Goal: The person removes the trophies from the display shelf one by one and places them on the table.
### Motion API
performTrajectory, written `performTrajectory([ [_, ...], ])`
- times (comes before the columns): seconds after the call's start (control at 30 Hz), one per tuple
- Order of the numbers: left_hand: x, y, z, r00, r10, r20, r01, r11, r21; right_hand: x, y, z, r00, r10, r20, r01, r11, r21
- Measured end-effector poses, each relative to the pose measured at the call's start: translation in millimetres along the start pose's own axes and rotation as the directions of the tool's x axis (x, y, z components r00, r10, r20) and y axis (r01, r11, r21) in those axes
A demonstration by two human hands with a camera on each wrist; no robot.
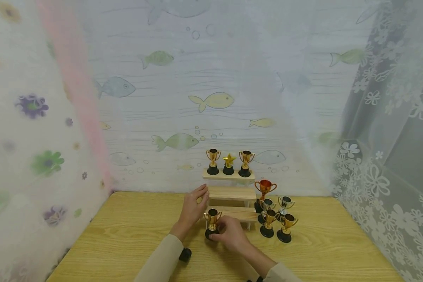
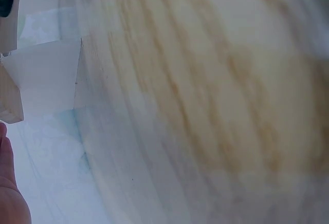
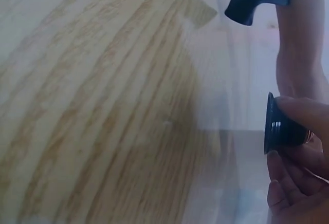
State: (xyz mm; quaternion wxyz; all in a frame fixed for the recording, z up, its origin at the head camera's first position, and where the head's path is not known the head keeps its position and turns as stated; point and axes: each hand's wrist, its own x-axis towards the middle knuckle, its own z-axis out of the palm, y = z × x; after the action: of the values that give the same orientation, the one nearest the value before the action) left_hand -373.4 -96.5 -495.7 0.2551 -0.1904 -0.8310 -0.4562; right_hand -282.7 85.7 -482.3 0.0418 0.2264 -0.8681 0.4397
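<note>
My right hand (image 1: 231, 235) pinches a small gold trophy cup (image 1: 212, 221) low down, fingers and thumb at its black base (image 3: 284, 127). The cup is upright in front of the left end of a three-tier wooden step stand's lowest shelf (image 1: 236, 213). In the right wrist view the base shows against the pale backdrop, apart from the table. Fairly straight fingers of my left hand (image 1: 194, 205) rest at the left end of the stand's middle shelf (image 1: 232, 192). Two gold cups and a gold star trophy (image 1: 229, 161) stand on the top shelf (image 1: 218, 176).
Right of the stand, a group of trophies stands on the wood-grain table (image 1: 127, 235): a bronze-red cup (image 1: 265, 187), silver cups (image 1: 286, 203) and gold cups (image 1: 288, 223). A curtain printed with fish (image 1: 183, 141) hangs behind, and a lace curtain (image 1: 377, 180) at the right.
</note>
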Motion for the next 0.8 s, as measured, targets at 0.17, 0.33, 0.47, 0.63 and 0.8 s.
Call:
performTrajectory([
  [0.17,0.0,-1.9,0.9,1.000,0.004,-0.010,-0.004,1.000,0.002,1.0,2.7,5.3,0.999,-0.030,0.035,0.030,1.000,-0.002],
  [0.33,0.3,-0.4,0.7,1.000,-0.009,-0.007,0.009,1.000,0.004,3.4,4.5,9.9,0.996,-0.027,0.081,0.025,0.999,0.024],
  [0.47,0.4,0.3,0.7,1.000,-0.009,-0.008,0.009,1.000,0.005,5.0,5.9,12.6,0.994,-0.021,0.105,0.018,1.000,0.023],
  [0.63,0.6,-0.6,0.2,1.000,0.006,-0.013,-0.006,1.000,-0.005,8.0,4.9,13.8,0.989,-0.033,0.141,0.032,0.999,0.012],
  [0.8,-0.2,-0.3,-0.1,1.000,0.010,-0.017,-0.010,1.000,-0.012,8.6,6.4,16.2,0.986,-0.033,0.164,0.033,0.999,0.004],
])
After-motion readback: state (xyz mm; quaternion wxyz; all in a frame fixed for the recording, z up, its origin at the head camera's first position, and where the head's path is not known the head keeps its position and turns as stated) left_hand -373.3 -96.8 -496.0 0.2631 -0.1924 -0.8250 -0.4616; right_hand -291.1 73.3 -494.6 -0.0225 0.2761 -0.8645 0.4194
